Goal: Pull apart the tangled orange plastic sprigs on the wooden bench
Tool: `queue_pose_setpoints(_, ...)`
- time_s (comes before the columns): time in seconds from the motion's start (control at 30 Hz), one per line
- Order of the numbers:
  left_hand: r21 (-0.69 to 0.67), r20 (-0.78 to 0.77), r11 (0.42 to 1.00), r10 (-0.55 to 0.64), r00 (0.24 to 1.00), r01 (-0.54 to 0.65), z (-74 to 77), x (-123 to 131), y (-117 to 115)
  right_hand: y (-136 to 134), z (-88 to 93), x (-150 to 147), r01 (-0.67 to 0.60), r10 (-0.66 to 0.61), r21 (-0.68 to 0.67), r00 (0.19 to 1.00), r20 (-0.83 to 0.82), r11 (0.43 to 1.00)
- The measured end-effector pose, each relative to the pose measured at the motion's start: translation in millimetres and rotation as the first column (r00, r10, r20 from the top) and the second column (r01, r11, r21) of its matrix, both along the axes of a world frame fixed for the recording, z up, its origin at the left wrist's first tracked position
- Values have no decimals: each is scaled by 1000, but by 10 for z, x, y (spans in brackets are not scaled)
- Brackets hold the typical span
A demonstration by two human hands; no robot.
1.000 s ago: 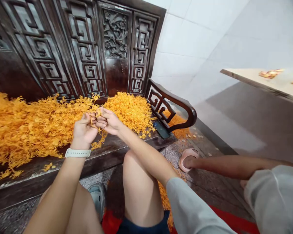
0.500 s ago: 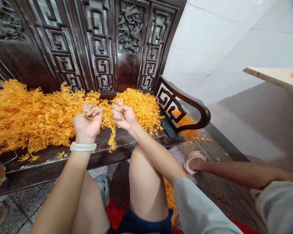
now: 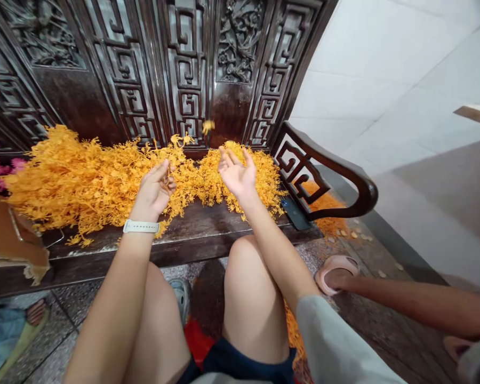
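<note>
My left hand [image 3: 155,191], with a pale watch band [image 3: 141,226] on its wrist, is closed around the thin stem of an orange plastic sprig [image 3: 180,141]. Some of the sprig blends into the pile behind, so its lower end is hard to trace. My right hand [image 3: 240,173] is palm up with its fingers spread and nothing in them. Above it a small orange piece [image 3: 208,127] is in mid-air, slightly blurred. Behind my left hand lies a big heap of orange sprigs [image 3: 92,181]. A smaller orange heap [image 3: 270,173] sits behind my right hand.
Both heaps rest on a dark wooden bench [image 3: 200,224] with a carved back and a curved armrest [image 3: 356,181]. A phone [image 3: 298,214] lies by the armrest. Cardboard [image 3: 12,234] is at left. More orange bits [image 3: 324,205] cover the floor. Another person's leg [image 3: 408,301] is at right.
My right hand has gone from a pinch to spread fingers, and a small orange piece is now in the air above it. My left hand still holds a sprig. The view has shifted left.
</note>
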State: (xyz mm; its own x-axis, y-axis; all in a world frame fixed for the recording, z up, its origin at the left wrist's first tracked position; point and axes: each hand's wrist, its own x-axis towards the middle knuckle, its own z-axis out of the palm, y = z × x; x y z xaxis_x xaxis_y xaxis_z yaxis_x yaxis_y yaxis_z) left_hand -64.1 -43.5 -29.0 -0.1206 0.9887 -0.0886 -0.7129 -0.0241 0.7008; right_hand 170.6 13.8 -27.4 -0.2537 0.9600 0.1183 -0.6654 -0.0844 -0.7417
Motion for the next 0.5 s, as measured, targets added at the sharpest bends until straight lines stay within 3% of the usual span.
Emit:
queue_pose_setpoints(0.07,-10,-51,1000,10,999,-10,-7,26,5,59,-21,-10,125,-154,-200,979,-134,972)
queue_pose_setpoints(0.17,-6,-119,1000,25,993,-26,-29,77,8,50,-72,-44,56,-72,-342,997,-36,938)
queue_pose_setpoints(0.33,28,-162,1000,-5,987,10,-85,181,-18,-155,-22,-195,-86,107,-88,954,279,992)
queue_pose_setpoints(0.5,19,-187,998,-52,981,56,-66,344,-67,-297,32,-369,-51,27,57,931,363,997)
